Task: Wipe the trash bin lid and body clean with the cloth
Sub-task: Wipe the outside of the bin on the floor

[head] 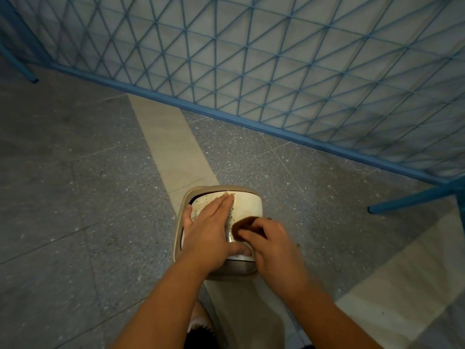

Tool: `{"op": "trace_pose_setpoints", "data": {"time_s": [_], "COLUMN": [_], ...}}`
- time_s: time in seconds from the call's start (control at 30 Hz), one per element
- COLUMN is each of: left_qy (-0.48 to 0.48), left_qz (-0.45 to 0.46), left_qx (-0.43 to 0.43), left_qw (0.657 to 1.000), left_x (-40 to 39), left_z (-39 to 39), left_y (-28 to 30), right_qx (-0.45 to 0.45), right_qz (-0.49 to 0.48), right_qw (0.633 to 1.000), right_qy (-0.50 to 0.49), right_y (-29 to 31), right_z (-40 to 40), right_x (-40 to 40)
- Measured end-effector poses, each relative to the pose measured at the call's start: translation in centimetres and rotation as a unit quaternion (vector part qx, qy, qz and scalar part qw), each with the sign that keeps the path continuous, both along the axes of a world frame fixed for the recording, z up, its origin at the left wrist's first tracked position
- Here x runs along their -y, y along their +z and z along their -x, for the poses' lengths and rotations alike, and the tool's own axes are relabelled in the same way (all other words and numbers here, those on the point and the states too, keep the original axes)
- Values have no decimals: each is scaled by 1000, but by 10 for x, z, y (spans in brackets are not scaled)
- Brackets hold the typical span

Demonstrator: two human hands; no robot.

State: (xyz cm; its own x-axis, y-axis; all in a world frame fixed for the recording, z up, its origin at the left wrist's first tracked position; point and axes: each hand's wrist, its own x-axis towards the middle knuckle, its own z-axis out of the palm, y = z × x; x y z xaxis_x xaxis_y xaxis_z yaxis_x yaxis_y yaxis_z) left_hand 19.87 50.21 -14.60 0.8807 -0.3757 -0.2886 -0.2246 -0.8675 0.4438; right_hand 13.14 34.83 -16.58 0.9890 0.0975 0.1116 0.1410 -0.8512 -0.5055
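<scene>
The bin (216, 222) sits on the grey speckled floor (75, 172), right over a pale stripe (171, 147) that runs across it, not far from a blue mesh fence (276, 59). You're looking straight down on its white lid (247, 204), which has dark specks all over the left part and a tan rim around it. Left hand (210, 231) lies flat on the lid, fingers straight and together pointing away, thumb hooked over the near edge, so it's pressing down and not grabbing anything. Right hand (270, 250) has its fingers curled round a dark brown cloth (247, 225) and holds it against the right-hand side of the lid, just beside the left hand. That hand and the cloth are a bit blurry. Bare knee visible at the bottom edge
</scene>
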Motion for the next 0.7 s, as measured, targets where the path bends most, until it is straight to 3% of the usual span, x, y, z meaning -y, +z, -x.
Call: {"op": "trace_pose_setpoints", "data": {"time_s": [0.07,0.23,0.37,0.53,0.7], "left_qy": [-2,-13,-25,-24,42], "left_qz": [6,-7,-26,-86,-173], "left_qx": [0,-7,0,24,3], "left_qw": [1000,1000,999,996,984], "left_x": [0,1,0,-2,-8], "left_z": [-1,-2,-7,-8,6], "left_y": [-1,-1,3,12,28], "right_qx": [18,-17,-61,-167,-190], "right_qz": [2,-15,-6,-60,-84], "right_qw": [1000,996,992,968,960], "right_qy": [16,-92,-110,-177,-186], "right_y": [-4,4,3,0,1], "right_z": [-6,-63,-87,-77,-42], "right_x": [3,3,12,35,41]}}
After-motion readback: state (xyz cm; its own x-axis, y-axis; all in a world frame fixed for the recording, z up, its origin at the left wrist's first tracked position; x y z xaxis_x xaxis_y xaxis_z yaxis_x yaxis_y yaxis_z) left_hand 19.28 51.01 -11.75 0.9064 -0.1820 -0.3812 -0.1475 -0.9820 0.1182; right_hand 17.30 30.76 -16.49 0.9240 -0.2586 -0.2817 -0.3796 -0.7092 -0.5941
